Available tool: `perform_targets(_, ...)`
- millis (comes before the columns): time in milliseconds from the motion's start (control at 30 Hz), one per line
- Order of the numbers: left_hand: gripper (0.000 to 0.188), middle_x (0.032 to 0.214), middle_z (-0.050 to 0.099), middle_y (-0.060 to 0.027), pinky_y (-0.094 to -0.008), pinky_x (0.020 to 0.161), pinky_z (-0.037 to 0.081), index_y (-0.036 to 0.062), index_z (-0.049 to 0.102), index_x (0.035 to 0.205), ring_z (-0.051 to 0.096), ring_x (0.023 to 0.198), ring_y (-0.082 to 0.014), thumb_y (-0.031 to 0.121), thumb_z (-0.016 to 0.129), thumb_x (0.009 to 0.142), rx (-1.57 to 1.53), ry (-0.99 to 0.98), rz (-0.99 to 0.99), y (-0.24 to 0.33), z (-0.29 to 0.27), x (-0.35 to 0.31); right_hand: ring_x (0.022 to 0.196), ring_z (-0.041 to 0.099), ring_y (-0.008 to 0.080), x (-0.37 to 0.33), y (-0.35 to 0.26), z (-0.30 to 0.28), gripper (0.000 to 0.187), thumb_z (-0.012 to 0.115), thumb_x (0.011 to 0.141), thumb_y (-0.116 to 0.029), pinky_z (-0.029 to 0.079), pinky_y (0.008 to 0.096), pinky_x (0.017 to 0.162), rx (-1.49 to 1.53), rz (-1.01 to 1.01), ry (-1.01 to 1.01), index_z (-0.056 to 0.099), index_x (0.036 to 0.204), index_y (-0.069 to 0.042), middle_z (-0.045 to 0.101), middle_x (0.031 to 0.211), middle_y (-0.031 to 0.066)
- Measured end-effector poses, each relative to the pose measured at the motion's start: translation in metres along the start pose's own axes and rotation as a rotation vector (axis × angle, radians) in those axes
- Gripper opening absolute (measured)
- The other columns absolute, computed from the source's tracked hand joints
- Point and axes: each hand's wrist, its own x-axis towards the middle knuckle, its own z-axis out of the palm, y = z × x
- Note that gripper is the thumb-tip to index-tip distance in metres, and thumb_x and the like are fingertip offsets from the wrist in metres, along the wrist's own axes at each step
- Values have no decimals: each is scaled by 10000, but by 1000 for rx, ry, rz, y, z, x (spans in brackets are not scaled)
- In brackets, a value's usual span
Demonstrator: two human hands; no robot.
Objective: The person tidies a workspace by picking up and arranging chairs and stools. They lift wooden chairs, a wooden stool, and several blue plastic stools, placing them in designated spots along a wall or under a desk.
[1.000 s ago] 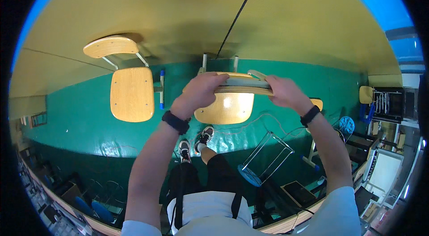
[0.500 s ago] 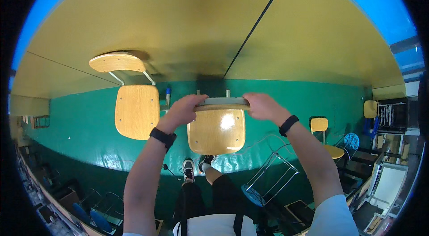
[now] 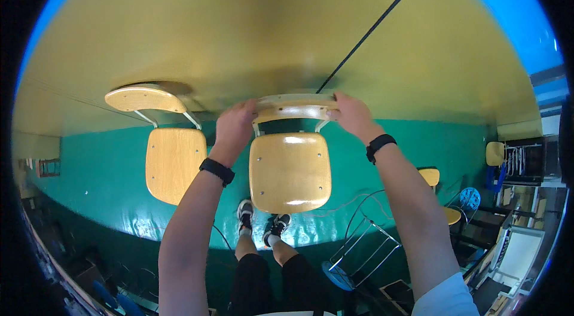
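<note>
Straight in front of me stands a wooden chair (image 3: 290,172) with a light wood seat and a curved backrest on pale metal supports. My left hand (image 3: 237,123) is closed around the left end of that backrest. At its right end my right hand (image 3: 357,117) grips too, fingers wrapped over the edge. The backrest is close to the yellow-brown wall (image 3: 239,29); I cannot tell whether it touches. A second wooden chair (image 3: 175,163) of the same kind stands to the left, its back toward the wall, partly behind my left forearm.
On the green floor (image 3: 113,172), an overturned stool (image 3: 338,275) with a blue seat and metal legs lies right of my feet. Thin cables (image 3: 365,196) run near it. Another wooden chair (image 3: 429,176) and a blue round stool (image 3: 470,198) stand farther right.
The held chair has moved forward toward the wall, and its backrest now shows more of its front face. My hands went with it. My feet have shifted, the left one now farther forward.
</note>
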Motion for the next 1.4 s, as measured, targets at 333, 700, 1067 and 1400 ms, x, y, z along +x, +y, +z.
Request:
perform_targets(333,175,854,654,-108,-438,655,512,60,586,921,644,820,-333,148,678,801,31,244,49,-38,26,60,863,593,413,41,41,12,197,623,872,-175,487,478,768,-102,-13,229,534,918,-7,607,869,221)
perform_targets(700,87,802,667,-99,-408,618,525,85,654,874,651,751,-316,140,660,808,-68,265,54,-73,27,60,759,637,309,57,31,10,150,650,827,-191,526,421,653,-194,-190,370,599,874,-58,623,749,125)
perform_targets(1067,555,1350,451,-271,-476,1037,381,22,367,1403,430,1247,-447,101,581,897,-175,109,6,-22,27,30,979,598,339,-127,51,-36,184,626,832,-105,490,425,855,-102,32,407,606,995,-23,622,1009,151)
perform_targets(1400,542,1398,421,-233,-471,1079,340,9,342,1419,381,1304,-409,78,528,915,-140,-324,354,204,70,-108,916,623,333,-568,-22,124,125,580,840,-76,486,443,832,171,929,404,635,945,-37,660,952,148)
